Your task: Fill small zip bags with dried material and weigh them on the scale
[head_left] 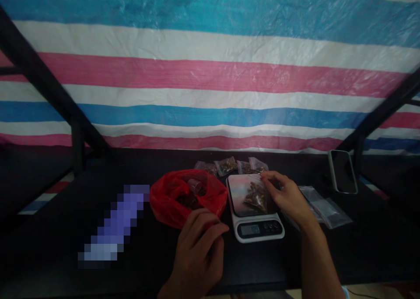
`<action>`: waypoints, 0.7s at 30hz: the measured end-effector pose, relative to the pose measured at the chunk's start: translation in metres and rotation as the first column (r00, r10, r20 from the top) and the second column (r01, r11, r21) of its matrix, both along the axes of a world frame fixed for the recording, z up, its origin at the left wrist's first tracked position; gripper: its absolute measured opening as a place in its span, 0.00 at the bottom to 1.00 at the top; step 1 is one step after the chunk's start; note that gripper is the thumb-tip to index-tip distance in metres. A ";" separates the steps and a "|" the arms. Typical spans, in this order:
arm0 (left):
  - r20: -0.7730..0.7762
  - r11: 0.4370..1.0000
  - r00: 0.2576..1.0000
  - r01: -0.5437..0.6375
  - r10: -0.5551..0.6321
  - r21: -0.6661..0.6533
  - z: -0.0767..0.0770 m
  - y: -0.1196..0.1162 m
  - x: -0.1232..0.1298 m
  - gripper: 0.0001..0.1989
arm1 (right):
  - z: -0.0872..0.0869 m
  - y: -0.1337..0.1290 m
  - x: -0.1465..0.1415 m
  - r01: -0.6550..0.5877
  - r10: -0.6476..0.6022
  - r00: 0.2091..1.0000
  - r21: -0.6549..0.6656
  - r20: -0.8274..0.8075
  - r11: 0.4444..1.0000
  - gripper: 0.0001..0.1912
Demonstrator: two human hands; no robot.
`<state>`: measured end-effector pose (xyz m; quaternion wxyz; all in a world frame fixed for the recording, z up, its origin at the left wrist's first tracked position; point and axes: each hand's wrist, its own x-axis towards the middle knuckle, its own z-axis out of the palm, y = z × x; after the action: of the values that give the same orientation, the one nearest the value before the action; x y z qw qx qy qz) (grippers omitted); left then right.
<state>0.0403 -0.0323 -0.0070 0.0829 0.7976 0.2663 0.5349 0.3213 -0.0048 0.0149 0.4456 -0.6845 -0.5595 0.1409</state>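
The right hand (285,197) pinches the top of a small clear bag (255,195) with brown bits inside. The bag lies on the little scale (256,207), and the scale's screen shows a number, too small to read. The left hand (200,251) rests curled beside the red bag (187,198), holding nothing that I can see. Four filled little bags (229,165) sit in a row behind the scale, so some are done. Empty clear bags (324,207) lie to the right, and the red bag has lots of brown bits left. I think there is more to fill.
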 end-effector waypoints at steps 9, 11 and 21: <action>0.214 0.969 0.977 0.071 -0.020 -0.237 0.013 -0.007 0.008 0.13 | 0.043 -0.015 -0.037 -0.144 0.208 0.873 0.174 -0.441 0.974 0.17; 0.326 0.918 0.945 0.111 0.021 -0.381 0.017 -0.006 0.011 0.09 | 0.054 -0.016 -0.058 -0.217 0.307 0.833 0.238 -0.460 0.947 0.16; 0.681 0.637 0.699 0.426 0.220 -0.643 0.022 0.027 0.012 0.09 | 0.051 -0.005 -0.145 -0.458 0.464 0.864 0.077 -0.197 0.886 0.16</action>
<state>0.0519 -0.0054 0.0147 0.5399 0.4306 0.3617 0.6263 0.1760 -0.0095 0.0657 0.4647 -0.5062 -0.6586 0.3067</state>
